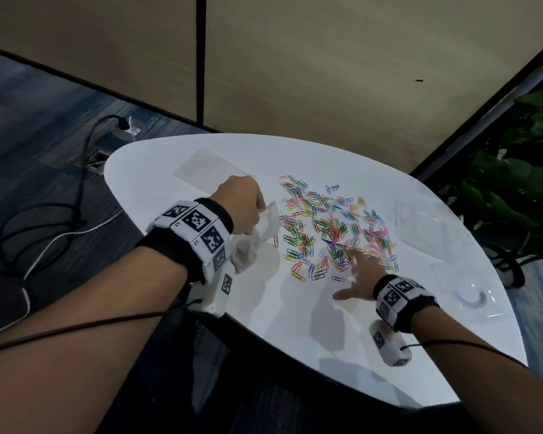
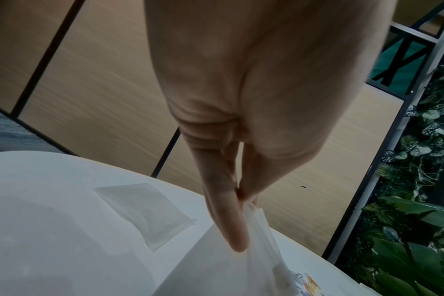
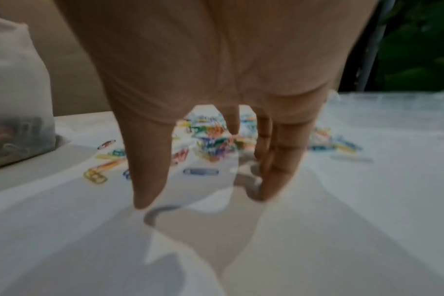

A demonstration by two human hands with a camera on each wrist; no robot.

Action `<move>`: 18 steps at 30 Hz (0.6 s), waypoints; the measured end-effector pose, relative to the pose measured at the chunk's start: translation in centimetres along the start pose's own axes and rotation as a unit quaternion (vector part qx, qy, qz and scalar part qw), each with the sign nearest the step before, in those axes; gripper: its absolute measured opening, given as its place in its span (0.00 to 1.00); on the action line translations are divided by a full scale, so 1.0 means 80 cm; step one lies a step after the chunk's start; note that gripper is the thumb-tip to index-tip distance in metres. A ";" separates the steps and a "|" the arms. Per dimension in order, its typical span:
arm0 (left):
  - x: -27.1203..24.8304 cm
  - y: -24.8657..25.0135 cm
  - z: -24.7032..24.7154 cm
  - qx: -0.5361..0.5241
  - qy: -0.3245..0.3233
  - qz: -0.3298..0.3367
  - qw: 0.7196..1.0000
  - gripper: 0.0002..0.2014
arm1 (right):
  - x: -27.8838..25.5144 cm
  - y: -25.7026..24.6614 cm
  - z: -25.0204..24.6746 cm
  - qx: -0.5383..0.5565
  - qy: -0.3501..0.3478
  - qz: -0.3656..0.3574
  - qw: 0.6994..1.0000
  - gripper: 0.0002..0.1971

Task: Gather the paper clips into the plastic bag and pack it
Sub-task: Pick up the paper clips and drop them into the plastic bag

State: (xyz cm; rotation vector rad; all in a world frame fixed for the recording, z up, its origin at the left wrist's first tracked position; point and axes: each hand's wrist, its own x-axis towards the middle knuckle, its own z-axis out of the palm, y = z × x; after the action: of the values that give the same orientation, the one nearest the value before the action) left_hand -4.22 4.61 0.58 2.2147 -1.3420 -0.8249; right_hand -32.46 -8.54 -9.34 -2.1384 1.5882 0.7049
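Many coloured paper clips [image 1: 333, 228] [image 3: 216, 138] lie scattered over the middle of the white table [image 1: 264, 308]. My left hand [image 1: 243, 202] [image 2: 237, 202] pinches the top edge of a translucent plastic bag [image 1: 257, 238] [image 2: 216, 266] that stands on the table left of the clips; some clips show dimly inside the bag [image 3: 15, 128]. My right hand [image 1: 356, 277] [image 3: 203, 180] hovers with fingers spread and straight over the near edge of the clip pile, holding nothing.
A second flat plastic bag [image 1: 206, 166] [image 2: 150, 212] lies at the far left of the table. Clear plastic pieces [image 1: 470, 296] lie at the right edge. Green plants [image 1: 514, 183] stand to the right; cables [image 1: 44, 220] lie on the floor at left.
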 end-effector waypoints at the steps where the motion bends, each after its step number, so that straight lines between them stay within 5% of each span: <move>1: 0.000 0.000 0.000 0.001 0.000 0.001 1.000 0.12 | 0.003 0.003 0.009 0.016 0.005 -0.011 1.000 0.72; 14: -0.001 -0.010 -0.002 0.016 0.008 0.015 1.000 0.15 | 0.032 -0.100 0.011 0.139 0.128 -0.092 0.978 0.48; 18: 0.001 -0.013 -0.003 0.023 0.006 0.018 1.000 0.16 | 0.040 -0.114 0.007 0.096 0.151 -0.141 0.974 0.30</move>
State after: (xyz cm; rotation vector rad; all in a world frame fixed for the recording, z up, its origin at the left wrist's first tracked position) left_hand -3.34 4.99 0.05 2.2198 -1.4036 -0.7757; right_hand -23.09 -8.07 -11.66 -2.3384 1.3809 0.1345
